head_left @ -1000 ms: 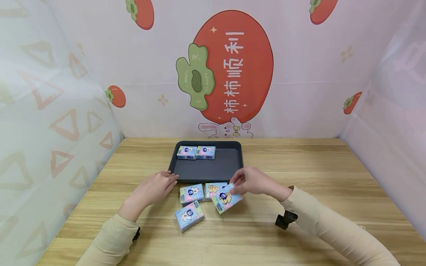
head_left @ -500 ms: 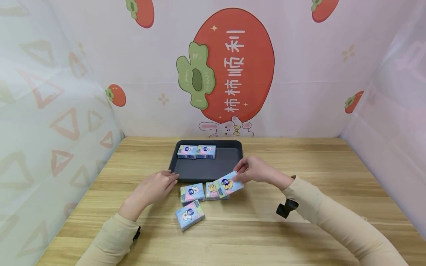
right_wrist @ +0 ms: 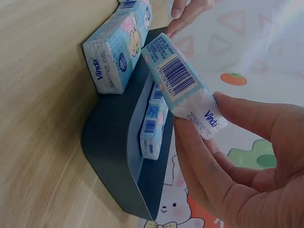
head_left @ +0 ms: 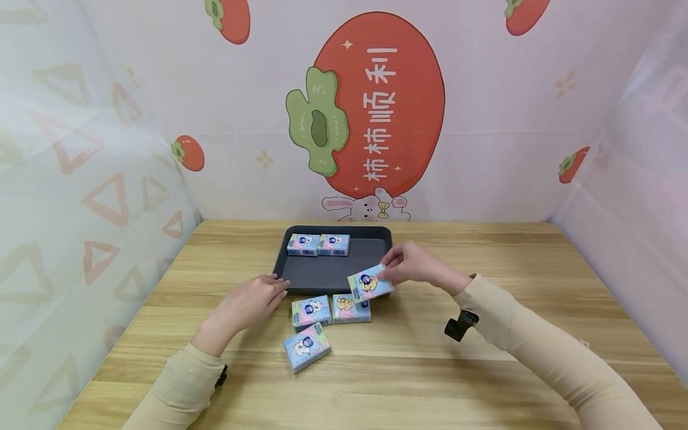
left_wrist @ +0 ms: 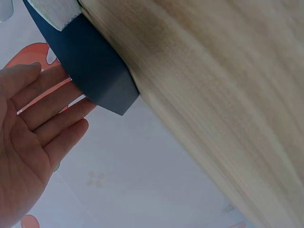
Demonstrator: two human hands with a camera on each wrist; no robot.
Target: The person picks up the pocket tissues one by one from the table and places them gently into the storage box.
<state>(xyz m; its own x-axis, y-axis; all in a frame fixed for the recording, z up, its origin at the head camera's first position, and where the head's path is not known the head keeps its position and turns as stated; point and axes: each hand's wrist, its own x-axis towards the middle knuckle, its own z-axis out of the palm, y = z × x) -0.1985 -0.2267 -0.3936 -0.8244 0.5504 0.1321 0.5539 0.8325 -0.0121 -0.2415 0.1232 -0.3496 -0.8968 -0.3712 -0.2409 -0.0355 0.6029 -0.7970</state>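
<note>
My right hand (head_left: 412, 264) pinches a tissue pack (head_left: 371, 283) by its end, thumb on one face and fingers on the other. The pack, printed with a yellow cartoon and a barcode (right_wrist: 176, 76), hangs tilted over the near right corner of a dark tray (head_left: 322, 278). Straight fingers of my left hand (head_left: 257, 301) rest at the tray's near left corner, palm seen in the left wrist view. Two tissue packs, a left one (head_left: 303, 245) and a right one (head_left: 334, 245), lie side by side along the tray's back left.
In front of the tray, three more tissue packs lie on the wooden table (head_left: 457, 370): one on the left (head_left: 312, 312), another on the right (head_left: 350, 309), and a third turned askew (head_left: 306, 347) nearer me. A printed curtain (head_left: 494, 119) stands behind the table.
My right hand has carried its tissue pack up and away from me, from above the table packs to over the tray's near right corner. The left hand stays put.
</note>
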